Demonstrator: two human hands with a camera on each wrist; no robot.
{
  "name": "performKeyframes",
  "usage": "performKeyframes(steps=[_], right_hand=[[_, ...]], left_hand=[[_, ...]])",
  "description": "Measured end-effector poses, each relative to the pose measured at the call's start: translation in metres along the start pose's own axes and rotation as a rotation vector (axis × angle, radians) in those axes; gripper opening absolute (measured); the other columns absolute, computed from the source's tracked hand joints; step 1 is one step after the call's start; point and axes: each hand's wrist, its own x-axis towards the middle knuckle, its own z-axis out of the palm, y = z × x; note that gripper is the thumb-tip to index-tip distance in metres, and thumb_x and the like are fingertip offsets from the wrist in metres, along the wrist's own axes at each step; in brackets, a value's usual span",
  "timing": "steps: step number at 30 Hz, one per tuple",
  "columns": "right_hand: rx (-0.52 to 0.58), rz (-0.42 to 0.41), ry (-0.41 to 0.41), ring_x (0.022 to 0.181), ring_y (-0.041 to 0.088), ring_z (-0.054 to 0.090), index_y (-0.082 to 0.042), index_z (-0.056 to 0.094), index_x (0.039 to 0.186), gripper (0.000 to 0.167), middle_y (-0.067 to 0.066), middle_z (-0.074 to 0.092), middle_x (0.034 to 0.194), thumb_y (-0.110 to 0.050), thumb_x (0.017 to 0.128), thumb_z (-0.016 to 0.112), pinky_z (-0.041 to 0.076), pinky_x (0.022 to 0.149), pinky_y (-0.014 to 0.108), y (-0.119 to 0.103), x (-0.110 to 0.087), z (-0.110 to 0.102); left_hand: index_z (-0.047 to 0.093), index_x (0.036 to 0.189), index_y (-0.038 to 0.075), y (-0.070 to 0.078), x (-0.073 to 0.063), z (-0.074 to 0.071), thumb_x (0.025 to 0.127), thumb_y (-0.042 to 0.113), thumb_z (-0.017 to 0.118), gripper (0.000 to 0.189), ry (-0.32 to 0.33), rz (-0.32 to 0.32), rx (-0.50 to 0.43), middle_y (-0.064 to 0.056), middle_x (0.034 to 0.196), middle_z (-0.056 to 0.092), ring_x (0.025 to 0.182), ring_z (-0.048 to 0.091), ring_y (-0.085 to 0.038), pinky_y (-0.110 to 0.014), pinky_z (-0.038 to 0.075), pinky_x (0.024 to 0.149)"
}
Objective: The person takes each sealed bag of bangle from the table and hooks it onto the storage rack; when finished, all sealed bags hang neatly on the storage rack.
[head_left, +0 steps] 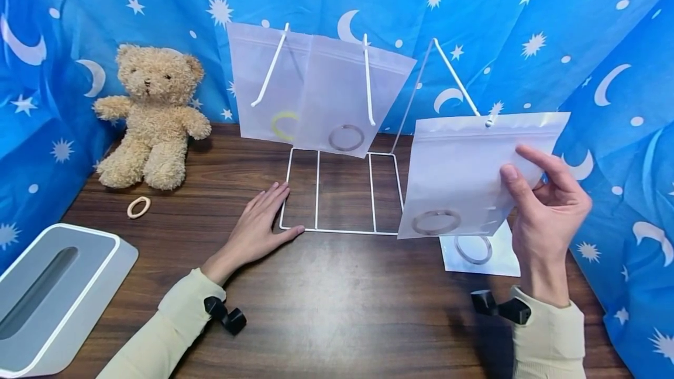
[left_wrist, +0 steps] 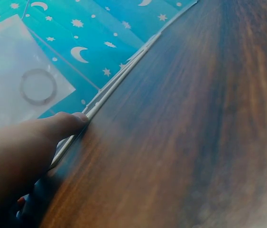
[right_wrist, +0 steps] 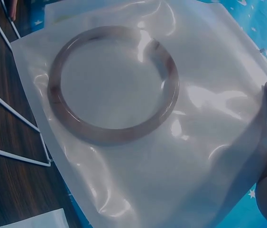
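Observation:
My right hand (head_left: 550, 209) pinches the right side of a translucent zip bag (head_left: 468, 174) between thumb and fingers. Inside the bag lies a brownish, translucent bangle (right_wrist: 114, 136), seen large in the right wrist view. A hole near the bag's top edge sits at the tip of the right hook (head_left: 455, 75) of a white wire rack (head_left: 347, 231). My left hand (head_left: 255, 227) rests at the rack base's front left corner, fingers extended, with the thumb on the front wire in the left wrist view. Two more bags hang on the left hook (head_left: 271, 66) and middle hook (head_left: 368, 81).
Another bag with a bangle (head_left: 474, 261) lies on the table under the held one. At left are a teddy bear (head_left: 150, 116), a small beige ring (head_left: 138, 215) and a grey-white box (head_left: 100, 285) with a slot. A blue star-and-moon cloth (head_left: 526, 28) encloses the table.

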Motion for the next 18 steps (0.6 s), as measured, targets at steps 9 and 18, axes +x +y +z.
performKeyframes(steps=[9, 18], right_hand=[[0.052, 0.063, -0.016, 0.102, 0.039, 0.065, 0.024, 0.055, 0.117, 0.041, 0.032, 0.058, 0.114, 0.025, 0.078, 0.065, 0.055, 0.086, 0.041, 0.019, 0.003, 0.001], [0.026, 0.113, -0.049, 0.113, 0.039, 0.058, 0.016, 0.058, 0.123, 0.043, 0.031, 0.054, 0.125, 0.020, 0.081, 0.066, 0.054, 0.089, 0.040, 0.040, 0.017, 0.010]], left_hand=[[0.031, 0.153, 0.004, -0.002, -0.002, 0.001, 0.087, 0.066, 0.058, 0.095, 0.002, -0.010, -0.002, -0.008, 0.158, 0.028, 0.147, 0.019, -0.024, -0.045, 0.015, 0.117], [0.032, 0.152, 0.003, -0.003, 0.000, 0.003, 0.088, 0.065, 0.058, 0.093, 0.010, -0.002, -0.003, -0.008, 0.158, 0.028, 0.146, 0.019, -0.025, -0.046, 0.016, 0.116]])
